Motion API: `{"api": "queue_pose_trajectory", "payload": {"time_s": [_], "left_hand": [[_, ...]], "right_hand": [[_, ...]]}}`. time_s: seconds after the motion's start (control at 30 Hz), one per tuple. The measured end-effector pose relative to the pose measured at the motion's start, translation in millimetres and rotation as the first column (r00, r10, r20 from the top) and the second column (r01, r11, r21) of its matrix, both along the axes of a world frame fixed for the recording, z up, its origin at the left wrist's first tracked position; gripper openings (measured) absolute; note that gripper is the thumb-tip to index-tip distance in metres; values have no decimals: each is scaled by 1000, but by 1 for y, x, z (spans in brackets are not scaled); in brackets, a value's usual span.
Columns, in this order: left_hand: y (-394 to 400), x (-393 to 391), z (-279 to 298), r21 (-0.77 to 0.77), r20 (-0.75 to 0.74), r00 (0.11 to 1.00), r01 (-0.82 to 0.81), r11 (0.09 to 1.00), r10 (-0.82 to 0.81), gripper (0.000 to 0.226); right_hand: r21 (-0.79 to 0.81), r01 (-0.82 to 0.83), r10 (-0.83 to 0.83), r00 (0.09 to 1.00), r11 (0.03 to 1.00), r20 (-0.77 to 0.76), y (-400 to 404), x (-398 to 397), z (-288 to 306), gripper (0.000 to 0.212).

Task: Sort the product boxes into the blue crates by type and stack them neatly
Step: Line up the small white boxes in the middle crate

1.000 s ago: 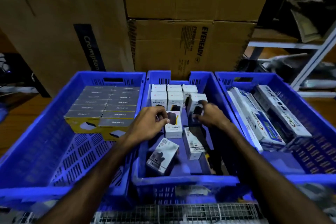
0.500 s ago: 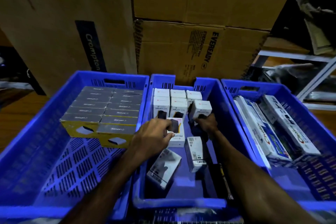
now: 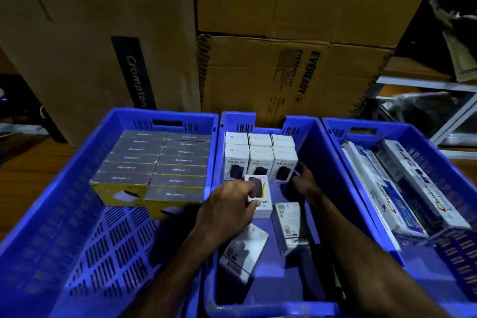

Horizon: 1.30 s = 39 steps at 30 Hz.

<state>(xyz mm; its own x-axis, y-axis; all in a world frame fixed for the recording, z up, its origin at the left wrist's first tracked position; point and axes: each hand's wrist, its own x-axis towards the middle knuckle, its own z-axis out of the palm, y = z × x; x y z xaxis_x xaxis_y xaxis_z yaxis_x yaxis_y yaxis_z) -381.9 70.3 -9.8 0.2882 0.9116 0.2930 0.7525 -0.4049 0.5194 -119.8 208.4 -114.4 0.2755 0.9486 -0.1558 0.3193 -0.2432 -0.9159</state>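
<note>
Three blue crates stand side by side. In the middle crate (image 3: pixel 320 152) small white boxes (image 3: pixel 259 160) stand upright in rows at the far end. My left hand (image 3: pixel 227 209) grips a loose white box (image 3: pixel 262 199) lying flat just in front of them. My right hand (image 3: pixel 303 181) rests against the rightmost upright white box (image 3: pixel 284 165), fingers curled at its lower corner. Two more white boxes (image 3: pixel 244 253) (image 3: pixel 290 224) lie loose near me. The left crate (image 3: pixel 67 209) holds rows of grey-topped yellow boxes (image 3: pixel 154 165). Long white boxes (image 3: pixel 402 188) lie in the right crate (image 3: pixel 423 137).
Large brown cartons (image 3: pixel 284 80) are stacked right behind the crates. A metal rack (image 3: pixel 459 111) stands at the far right. The near half of the left crate's slotted floor (image 3: pixel 103 253) is bare. A wooden surface (image 3: pixel 23 168) shows to the left.
My right hand has pushed the rightmost white box upright into line with the front row. My left hand has stayed on the flat white box. The view has moved closer.
</note>
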Motion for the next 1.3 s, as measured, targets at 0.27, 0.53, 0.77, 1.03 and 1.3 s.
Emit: {"api": "queue_pose_trajectory", "payload": {"time_s": [0.27,0.53,0.77,1.03,1.3], "left_hand": [[-3,1,4,-15,11,1000,-13,1000,13,20],[-1,1,5,-34,62,998,1,999,1,28],[8,-2,11,-167,434,891,-69,984,136,4],[5,-2,24,-254,588,773,-102,962,237,24],[5,-6,23,-214,591,773,-125,969,230,16]], "right_hand": [[-33,-38,36,998,999,-50,11,-1,15,48],[-236,52,-18,989,970,144,-13,10,39,13],[-372,-110,320,755,922,572,-66,-54,78,73],[-515,-89,510,362,852,781,-86,-120,65,106],[-207,-266,335,663,941,670,-103,-84,120,118]]}}
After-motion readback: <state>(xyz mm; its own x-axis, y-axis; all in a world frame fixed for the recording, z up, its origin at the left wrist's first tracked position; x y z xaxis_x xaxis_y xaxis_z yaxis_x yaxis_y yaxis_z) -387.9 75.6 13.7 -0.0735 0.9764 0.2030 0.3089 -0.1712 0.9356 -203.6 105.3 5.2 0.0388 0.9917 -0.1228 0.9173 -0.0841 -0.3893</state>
